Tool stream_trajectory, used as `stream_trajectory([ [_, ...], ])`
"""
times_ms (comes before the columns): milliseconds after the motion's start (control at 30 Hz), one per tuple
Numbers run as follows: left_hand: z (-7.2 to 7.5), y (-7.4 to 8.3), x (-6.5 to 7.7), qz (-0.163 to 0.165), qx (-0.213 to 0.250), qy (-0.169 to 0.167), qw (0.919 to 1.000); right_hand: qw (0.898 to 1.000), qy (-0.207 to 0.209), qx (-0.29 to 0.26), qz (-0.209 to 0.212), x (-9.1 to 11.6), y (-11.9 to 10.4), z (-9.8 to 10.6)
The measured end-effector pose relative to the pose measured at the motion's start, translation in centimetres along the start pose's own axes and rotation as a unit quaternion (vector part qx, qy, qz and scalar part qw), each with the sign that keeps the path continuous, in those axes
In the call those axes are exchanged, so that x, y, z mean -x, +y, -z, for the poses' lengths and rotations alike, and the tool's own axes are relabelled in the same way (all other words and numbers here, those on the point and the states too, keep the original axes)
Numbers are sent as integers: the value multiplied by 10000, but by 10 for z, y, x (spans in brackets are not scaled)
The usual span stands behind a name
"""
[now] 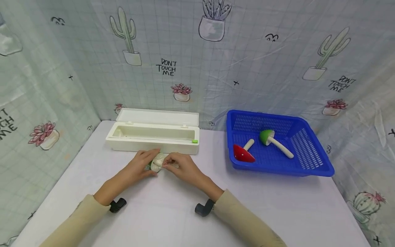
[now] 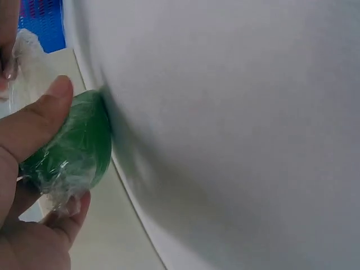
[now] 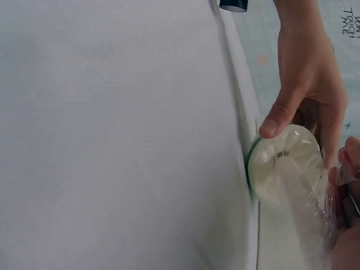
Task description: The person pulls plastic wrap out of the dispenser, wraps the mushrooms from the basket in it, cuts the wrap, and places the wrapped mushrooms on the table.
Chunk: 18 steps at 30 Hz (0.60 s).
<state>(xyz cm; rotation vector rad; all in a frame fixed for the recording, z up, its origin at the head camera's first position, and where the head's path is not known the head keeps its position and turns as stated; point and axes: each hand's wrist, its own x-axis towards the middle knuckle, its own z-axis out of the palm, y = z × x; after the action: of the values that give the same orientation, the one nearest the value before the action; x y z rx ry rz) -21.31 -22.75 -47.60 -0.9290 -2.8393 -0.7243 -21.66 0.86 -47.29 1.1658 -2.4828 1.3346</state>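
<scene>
A toy mushroom (image 1: 158, 162) with a green cap (image 2: 93, 135) and a pale stem (image 3: 297, 197) lies in clear plastic film, just in front of the white box. My left hand (image 1: 139, 167) grips the cap, its thumb on one side and fingers on the other. Crumpled film bunches over the cap near those fingers in the left wrist view. Beside the stem, my right hand (image 1: 184, 168) pinches the film (image 3: 326, 216) between thumb and fingers. The pale underside of the cap faces the right wrist view.
A long white film dispenser box (image 1: 154, 146) stands behind the hands, its lid (image 1: 158, 116) raised and a green slider (image 1: 194, 141) at its right end. To the right, a blue basket (image 1: 314, 169) holds a red mushroom (image 1: 243, 154) and another green mushroom (image 1: 266, 137).
</scene>
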Motion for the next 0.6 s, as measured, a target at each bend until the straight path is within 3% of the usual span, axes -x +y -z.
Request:
stream_trajectory([
  [100,-2,1,-3,6,253,-113,9996,9990,66,-414,173,8,7,2],
  [267,-4,9,-8,667,1043,-475,9912,9963,-104,-605,610,17,16,10],
  [333,-7,13,-10,751,1083,-320,9908,9966,-378,-299,663,18,18,15],
  [500,-11,25,-16,701,467,205,9962,9899,-1057,792,510,14,18,23],
  [600,-10,30,-14,643,281,73,9975,9824,-1261,1295,466,12,18,23],
])
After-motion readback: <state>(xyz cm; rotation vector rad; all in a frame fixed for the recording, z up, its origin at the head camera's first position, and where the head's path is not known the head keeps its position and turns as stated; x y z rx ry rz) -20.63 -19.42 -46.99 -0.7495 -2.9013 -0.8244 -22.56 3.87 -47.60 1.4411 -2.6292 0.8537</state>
